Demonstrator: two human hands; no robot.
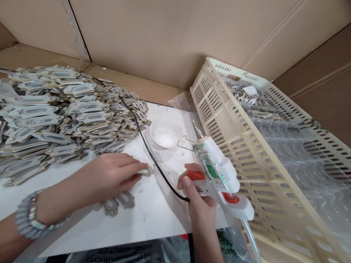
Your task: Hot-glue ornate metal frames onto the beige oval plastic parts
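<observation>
My right hand [199, 199] is wrapped round the grip of a white glue gun [222, 175] with a finger on its orange trigger; the nozzle points away toward a small white dish [165, 134]. My left hand [112, 175], a beaded bracelet on its wrist, lies low over the white work board [153, 215], fingertips pinched on a small pale piece [145, 171]. A flat ornate cut-out [119, 202] lies on the board just under that hand. The gun's black cord [149, 153] runs across the board between the hands.
A big heap of silver-grey ornate cut-outs [55, 113] covers the left of the table. A cream slotted plastic crate [246, 146] lined with clear plastic stands at right. Cardboard walls [164, 36] close in the back.
</observation>
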